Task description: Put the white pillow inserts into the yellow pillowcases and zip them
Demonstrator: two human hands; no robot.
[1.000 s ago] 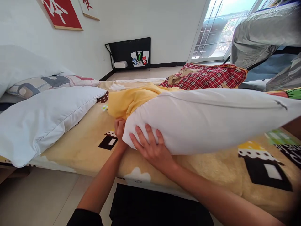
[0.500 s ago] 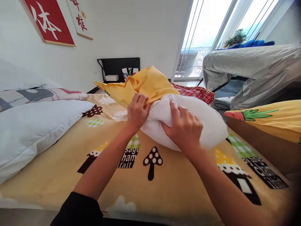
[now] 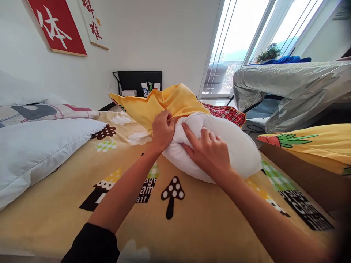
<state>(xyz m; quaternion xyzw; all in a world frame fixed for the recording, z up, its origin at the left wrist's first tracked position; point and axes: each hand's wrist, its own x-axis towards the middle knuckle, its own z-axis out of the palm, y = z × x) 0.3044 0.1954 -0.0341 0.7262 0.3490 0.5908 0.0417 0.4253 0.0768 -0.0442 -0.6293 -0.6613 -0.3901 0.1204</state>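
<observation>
A white pillow (image 3: 236, 142) lies bunched on the patterned bedsheet (image 3: 203, 215), its left end pressed against the opening of a yellow pillowcase (image 3: 178, 96). My left hand (image 3: 163, 128) is closed on the edge of the pillowcase, at the meeting point of the yellow cloth and the white pillow. My right hand (image 3: 210, 148) grips the pillow's folded end, thumb and index finger pinching the white fabric. Part of the pillow's left end is hidden by the pillowcase and my left hand.
Another white pillow (image 3: 49, 149) and a grey-and-red patterned cloth (image 3: 55, 112) are at left. A red plaid cloth (image 3: 226, 113) lies behind the pillow. At right are yellow carrot-print fabric (image 3: 315, 146) and a silver-covered table (image 3: 287, 78). A black shelf (image 3: 137, 82) stands by the wall.
My right hand has shifted left toward the pillow's folded end, its index finger now reaching forward. My left hand keeps its hold on the pillowcase edge. The view has tilted slightly.
</observation>
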